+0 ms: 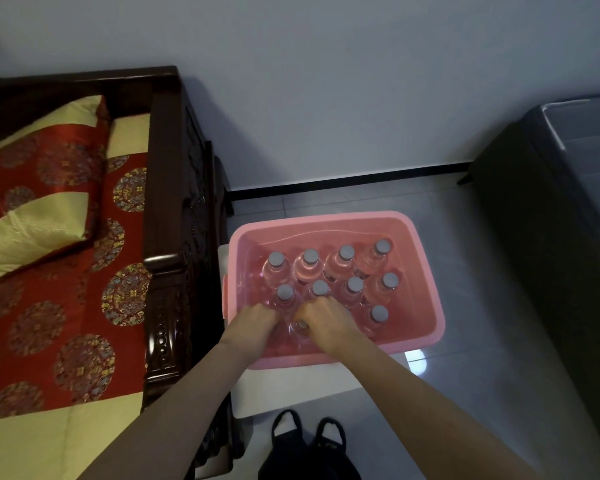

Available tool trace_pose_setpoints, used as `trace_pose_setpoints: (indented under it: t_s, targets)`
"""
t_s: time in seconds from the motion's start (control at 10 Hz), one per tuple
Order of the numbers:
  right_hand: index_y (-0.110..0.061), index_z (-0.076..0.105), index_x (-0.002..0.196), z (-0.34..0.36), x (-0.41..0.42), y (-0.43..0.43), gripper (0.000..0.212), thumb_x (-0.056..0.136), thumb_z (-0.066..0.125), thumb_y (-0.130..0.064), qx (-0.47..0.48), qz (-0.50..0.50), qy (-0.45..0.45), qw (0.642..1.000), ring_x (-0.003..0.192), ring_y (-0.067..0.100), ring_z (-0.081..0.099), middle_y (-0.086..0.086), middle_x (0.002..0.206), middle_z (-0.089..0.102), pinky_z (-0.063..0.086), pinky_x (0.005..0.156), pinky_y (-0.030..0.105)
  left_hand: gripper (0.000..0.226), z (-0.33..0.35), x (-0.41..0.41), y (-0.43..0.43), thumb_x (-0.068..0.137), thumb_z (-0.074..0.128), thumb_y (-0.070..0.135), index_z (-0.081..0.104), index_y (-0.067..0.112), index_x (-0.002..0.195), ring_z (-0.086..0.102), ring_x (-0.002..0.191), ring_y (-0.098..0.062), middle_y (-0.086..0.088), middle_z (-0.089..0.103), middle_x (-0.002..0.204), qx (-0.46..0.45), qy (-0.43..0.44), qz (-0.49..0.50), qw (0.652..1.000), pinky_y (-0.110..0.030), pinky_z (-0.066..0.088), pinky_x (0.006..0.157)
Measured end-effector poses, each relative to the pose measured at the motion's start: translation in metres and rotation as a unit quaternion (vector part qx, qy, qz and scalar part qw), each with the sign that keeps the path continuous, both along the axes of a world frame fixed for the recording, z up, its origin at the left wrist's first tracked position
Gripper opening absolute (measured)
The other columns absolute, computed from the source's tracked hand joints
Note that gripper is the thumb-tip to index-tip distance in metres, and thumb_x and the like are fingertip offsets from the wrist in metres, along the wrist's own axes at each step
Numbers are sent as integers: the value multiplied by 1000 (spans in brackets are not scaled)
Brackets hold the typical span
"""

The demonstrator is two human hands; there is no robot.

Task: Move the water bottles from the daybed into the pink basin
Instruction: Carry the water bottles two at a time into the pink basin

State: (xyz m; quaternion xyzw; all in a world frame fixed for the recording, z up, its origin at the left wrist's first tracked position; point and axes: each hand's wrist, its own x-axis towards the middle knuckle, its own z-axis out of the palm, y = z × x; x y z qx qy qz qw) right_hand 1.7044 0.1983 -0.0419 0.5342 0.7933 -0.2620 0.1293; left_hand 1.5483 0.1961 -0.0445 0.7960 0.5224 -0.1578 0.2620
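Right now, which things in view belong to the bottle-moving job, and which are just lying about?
Job: pink basin; water bottles standing in it; left hand and right hand, both reaching in among them; daybed.
Lying about: red-and-gold cushion on the daybed; white stand under the basin; black footwear; dark furniture on the right.

A red-and-gold brocade pillow [39, 188] is lying tilted at far left. A pale grey wall [326, 81] is filling the background, a black skirting strip [347, 180] running along its foot. Grey floor tiles [465, 271] are catching a bright glare [415, 360]. A dark piece of furniture [551, 237] is standing at right. A white stand [291, 382] is sitting low on the tiles; two black shoes [281, 438] are showing below it.
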Motion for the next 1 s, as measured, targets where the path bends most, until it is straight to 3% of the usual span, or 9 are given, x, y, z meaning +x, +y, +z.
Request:
trace_pose_setpoints:
  t_s: [0.2, 0.3, 0.4, 0.5, 0.6, 0.8, 0.9, 1.0]
  targets:
    - [-19, 60, 71, -6, 3, 0, 22, 77, 53, 1, 8, -22, 14, 1000, 75, 32, 52, 13, 78, 57, 38, 62, 34, 23, -6, -2, -7, 76, 55, 6, 45, 25, 66, 64, 84, -31, -8, 67, 87, 5, -31, 52, 998, -28, 35, 65]
    - [-11, 71, 87, -9, 2, 2, 22, 79, 54, 0, 13, -25, 22, 999, 86, 37, 62, 20, 91, 67, 40, 63, 35, 21, -9, -2, -16, 80, 53, 7, 47, 25, 71, 63, 86, -32, -9, 67, 88, 6, -29, 53, 998, -29, 33, 66]
    - [-10, 68, 84, -11, 3, 0, 19, 79, 54, 0, 15, -16, 19, 1000, 85, 39, 63, 19, 88, 66, 39, 62, 34, 16, -7, -2, -18, 81, 53, 7, 64, 18, 83, 64, 88, -30, -8, 69, 90, 13, -23, 68, 997, -30, 37, 69]
    - [-11, 67, 84, -13, 5, 0, 16, 81, 53, -2, 12, -4, 19, 1000, 85, 38, 63, 17, 89, 67, 48, 65, 38, 16, -6, -1, -20, 80, 53, 7, 64, 16, 85, 63, 89, -31, -9, 68, 91, 14, -17, 74, 997, -33, 40, 71]
    - [-11, 67, 86, -13, 8, 1, 19, 81, 52, -1, 2, 12, 33, 999, 85, 36, 62, 15, 91, 67, 54, 71, 42, 16, -4, 1, -21, 78, 52, 6, 62, 18, 82, 62, 88, -33, -11, 67, 90, 10, -10, 75, 997, -32, 37, 67]
    - [-11, 66, 88, -15, 12, 0, 20, 81, 51, 0, -5, 44, 37, 998, 86, 33, 62, 11, 92, 67, 54, 71, 43, 23, -7, 1, -24, 77, 48, 1, 44, 23, 74, 62, 86, -31, -2, 47, 74, -3, 7, 71, 997, -34, 37, 66]
    - [-9, 64, 93, -14, 12, 0, 19, 83, 50, 0, -6, 38, 35, 999, 91, 33, 63, 12, 99, 67, 52, 71, 40, 19, -8, 0, -20, 80, 49, 1, 55, 18, 82, 63, 92, -31, -7, 60, 87, -11, 17, 63, 998, -35, 42, 71]
    - [-10, 58, 111, 0, 14, -6, 22, 90, 51, -13, 25, 23, 49, 998, 97, 34, 62, 12, 113, 64, 50, 71, 37, 25, 0, -2, -14, 85, 52, 3, 60, 15, 106, 61, 106, -29, -9, 61, 114, -17, 33, 24, 999, -37, 48, 85]
